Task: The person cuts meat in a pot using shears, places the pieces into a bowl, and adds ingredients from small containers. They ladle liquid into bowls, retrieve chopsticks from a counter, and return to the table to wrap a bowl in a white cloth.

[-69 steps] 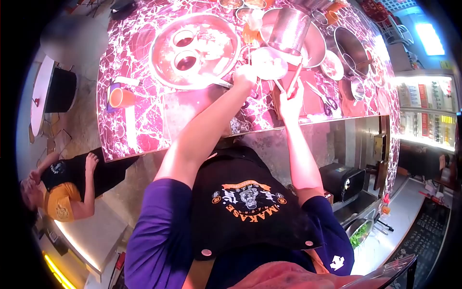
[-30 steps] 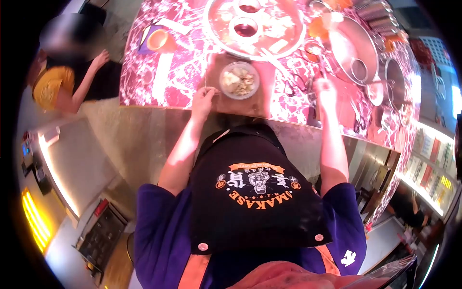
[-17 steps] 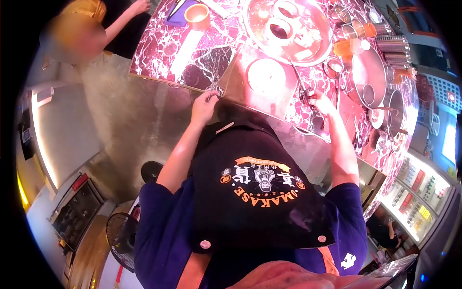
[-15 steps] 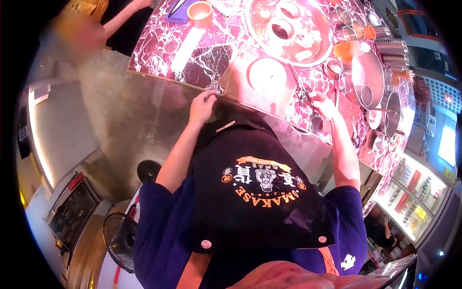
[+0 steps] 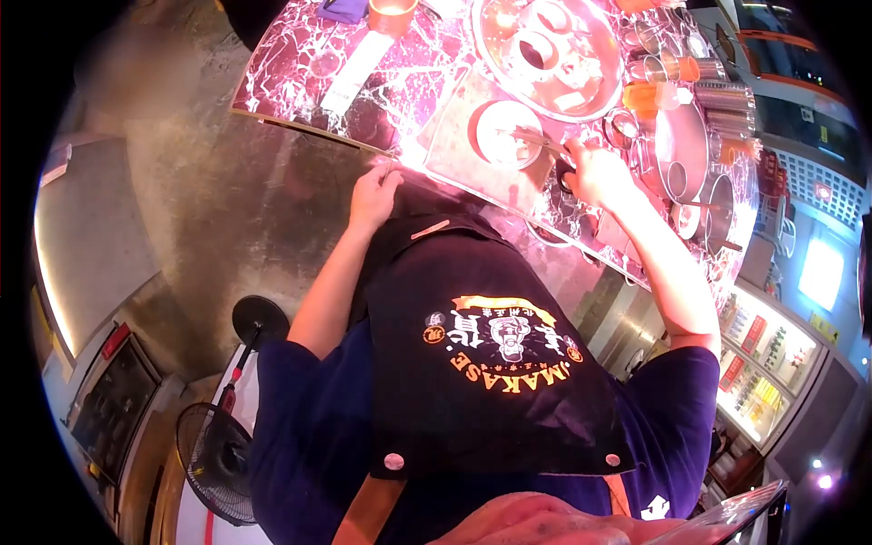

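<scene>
My right hand [image 5: 599,177] is closed around the black handles of a pair of scissors [image 5: 542,141]. Their blades point left over a round white dish [image 5: 495,136], whose contents are washed out by glare. The dish rests on a flat board [image 5: 454,150] at the table's front edge. Just off that edge, to the left of the board, my left hand [image 5: 374,195] has its fingers pinched on a thin metal utensil [image 5: 389,169]. Bright light hides the utensil's far end.
Behind the board stands a large round tray [image 5: 595,113] holding bowls and pieces of food. Metal cups, bottles and pots [image 5: 681,150] crowd the right side of the marbled table [image 5: 300,54]. An orange cup [image 5: 392,16] is at the back left. A fan [image 5: 213,463] stands at lower left.
My right hand has moved up and left with the scissors, bringing their blades over the dish. My left hand has drawn slightly down and left. The person at upper left has mostly left view.
</scene>
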A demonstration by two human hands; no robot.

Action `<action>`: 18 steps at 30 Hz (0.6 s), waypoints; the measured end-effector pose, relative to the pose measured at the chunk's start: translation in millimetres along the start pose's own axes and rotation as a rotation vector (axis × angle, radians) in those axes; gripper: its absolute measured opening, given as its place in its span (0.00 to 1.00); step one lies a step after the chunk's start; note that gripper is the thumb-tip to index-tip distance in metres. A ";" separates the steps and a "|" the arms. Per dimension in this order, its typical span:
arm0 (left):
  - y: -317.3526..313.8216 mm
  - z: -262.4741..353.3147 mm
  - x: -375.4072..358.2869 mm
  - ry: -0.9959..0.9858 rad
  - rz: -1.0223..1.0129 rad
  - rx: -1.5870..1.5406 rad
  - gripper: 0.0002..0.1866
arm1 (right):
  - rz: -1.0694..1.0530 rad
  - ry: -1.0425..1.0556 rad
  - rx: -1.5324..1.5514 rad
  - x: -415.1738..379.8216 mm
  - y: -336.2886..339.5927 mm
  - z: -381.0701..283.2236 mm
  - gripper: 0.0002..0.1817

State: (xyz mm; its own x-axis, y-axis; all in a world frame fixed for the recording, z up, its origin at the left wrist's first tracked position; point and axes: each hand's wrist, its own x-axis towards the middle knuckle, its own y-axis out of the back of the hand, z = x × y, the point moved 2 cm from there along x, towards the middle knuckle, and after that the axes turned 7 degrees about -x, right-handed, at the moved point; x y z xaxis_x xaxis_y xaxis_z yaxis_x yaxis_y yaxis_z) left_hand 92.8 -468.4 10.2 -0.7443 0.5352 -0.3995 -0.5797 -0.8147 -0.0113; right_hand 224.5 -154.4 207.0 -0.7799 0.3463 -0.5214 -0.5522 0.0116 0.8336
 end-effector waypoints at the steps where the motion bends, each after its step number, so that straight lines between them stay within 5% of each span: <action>1: 2.4 -2.7 -1.3 0.003 0.008 0.005 0.14 | -0.009 0.019 -0.002 5.0 -2.7 -0.3 0.22; 5: 15.3 -24.8 -7.3 0.008 0.046 -0.032 0.14 | -0.050 0.008 0.028 -1.7 19.4 15.7 0.13; 9: 28.3 -30.6 -15.4 -0.014 0.099 -0.028 0.14 | -0.051 0.020 -0.039 -29.9 46.3 13.1 0.14; 11: 29.3 -27.8 -18.5 -0.016 0.115 -0.009 0.14 | 0.200 0.149 -0.209 -36.5 53.2 -8.9 0.16; 14: 28.8 -24.0 -19.2 0.007 0.116 0.009 0.14 | 0.071 0.178 -0.275 -15.4 40.4 -29.5 0.21; 18: 25.0 -24.0 -15.2 0.022 0.093 -0.025 0.15 | 0.108 0.283 -0.296 11.8 8.4 -26.6 0.13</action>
State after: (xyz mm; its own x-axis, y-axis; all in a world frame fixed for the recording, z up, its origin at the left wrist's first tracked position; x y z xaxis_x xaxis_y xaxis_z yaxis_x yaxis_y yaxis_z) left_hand 97.6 -502.3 -6.0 -0.7868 0.4526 -0.4197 -0.5002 -0.8659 0.0039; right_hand 202.8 -175.1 203.0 -0.8653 0.0588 -0.4978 -0.4915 -0.2951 0.8194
